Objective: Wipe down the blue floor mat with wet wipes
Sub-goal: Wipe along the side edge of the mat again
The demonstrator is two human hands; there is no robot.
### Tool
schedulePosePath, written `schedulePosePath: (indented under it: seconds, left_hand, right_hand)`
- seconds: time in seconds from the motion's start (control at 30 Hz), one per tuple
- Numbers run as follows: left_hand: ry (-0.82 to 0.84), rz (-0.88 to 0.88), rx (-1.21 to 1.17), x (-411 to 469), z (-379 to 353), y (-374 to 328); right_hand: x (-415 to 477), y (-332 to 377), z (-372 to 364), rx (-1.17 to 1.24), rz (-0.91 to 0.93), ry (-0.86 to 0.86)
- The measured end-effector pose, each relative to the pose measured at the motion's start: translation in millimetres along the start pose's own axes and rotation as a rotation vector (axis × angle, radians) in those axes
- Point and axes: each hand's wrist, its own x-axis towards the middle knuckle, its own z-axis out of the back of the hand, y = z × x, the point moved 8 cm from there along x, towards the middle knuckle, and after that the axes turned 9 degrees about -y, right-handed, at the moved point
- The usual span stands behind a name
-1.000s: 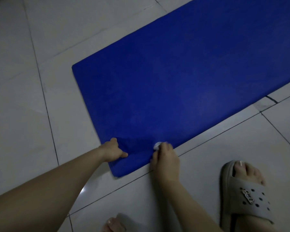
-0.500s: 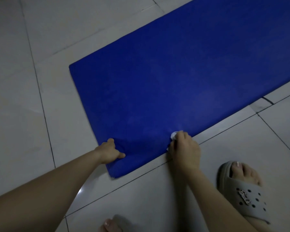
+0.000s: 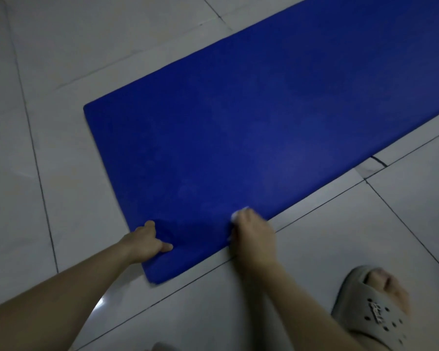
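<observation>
A blue floor mat [image 3: 251,127] lies flat on grey floor tiles, running from the near left corner up to the far right. My left hand [image 3: 147,240] grips the mat's short near edge, fingers curled round it and thumb lying on top. My right hand [image 3: 254,230] sits on the long near edge and holds a small white wet wipe [image 3: 236,216] against the mat. Only a bit of the wipe shows past the fingers.
Grey floor tiles [image 3: 61,59] with dark grout lines surround the mat. My right foot in a grey clog sandal [image 3: 373,315] stands at the lower right, close to the right arm. Another foot's edge peeks in at the bottom centre.
My right hand with the wipe slid right along the mat's near edge, then drew back left toward my left hand. My left hand stayed on the short edge. The camera shifted slightly.
</observation>
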Motion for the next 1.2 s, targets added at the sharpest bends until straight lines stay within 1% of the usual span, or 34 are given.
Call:
schedulePosePath:
  seconds: [0.07,0.1,0.17,0.23,0.3,0.37,0.43,0.47,0.5,0.57,0.67,0.73,0.8,0.87,0.93,0.97,1.03,1.1,1.13,1.17,1.2]
  left_hand:
    - [-0.005,0.002,0.009,0,0,-3]
    - [-0.011,0.009,0.018,-1,0,-4]
    - [-0.026,0.015,0.046,-3,2,-8]
    - [-0.02,0.025,0.054,-5,1,-8]
    - [-0.008,0.029,0.048,-6,1,-9]
    - [-0.009,0.03,0.052,-7,3,-10]
    - [-0.015,0.028,0.065,-8,4,-11]
    - [-0.016,0.028,0.06,-8,4,-10]
    - [-0.014,0.029,0.052,-8,4,-10]
    - [-0.013,0.027,0.048,-9,4,-9]
    - [-0.017,0.019,0.039,-9,3,-8]
    - [-0.012,0.025,0.023,-10,3,-7]
    - [-0.008,0.023,0.042,-11,2,-6]
    - [-0.017,0.016,0.07,-12,1,-5]
    - [-0.036,0.009,0.071,-12,2,-7]
    - [-0.04,0.014,0.069,-12,4,-9]
    - [-0.036,0.05,0.11,-14,11,-16]
    - [-0.041,0.047,0.292,-20,22,-32]
    - [-0.074,-0.006,0.409,-25,27,-46]
    - [-0.124,-0.087,0.503,-30,31,-62]
    - [-0.168,-0.181,0.549,-37,29,-80]
  right_hand:
    - [23,-58,26,-0.104,-0.213,-0.109]
    - [28,-76,34,-0.132,-0.293,-0.143]
    - [26,-80,39,-0.12,-0.384,-0.19]
    - [6,-50,27,0.026,-0.402,-0.159]
    - [-19,-1,2,0.126,-0.27,-0.043]
    - [-38,44,-23,0.142,-0.062,0.076]
    - [-43,60,-34,0.149,0.11,0.165]
    - [-38,56,-31,0.112,0.193,0.169]
    - [-29,46,-23,0.078,0.233,0.147]
    - [-6,4,-2,-0.01,0.147,0.071]
    - [35,-73,29,-0.196,-0.097,-0.016]
    - [50,-106,46,-0.276,-0.26,-0.084]
    - [44,-108,53,-0.231,-0.389,-0.146]
    - [23,-79,40,-0.053,-0.449,-0.134]
    - [-7,-31,13,0.098,-0.391,-0.012]
    - [-20,-5,-1,0.123,-0.302,0.062]
    - [-40,40,-22,0.132,-0.055,0.173]
    - [-41,52,-24,0.073,0.164,0.192]
    - [-32,43,-15,0.048,0.184,0.16]
    - [-21,24,-6,0.028,0.141,0.118]
    - [-10,-1,7,-0.001,0.051,0.077]
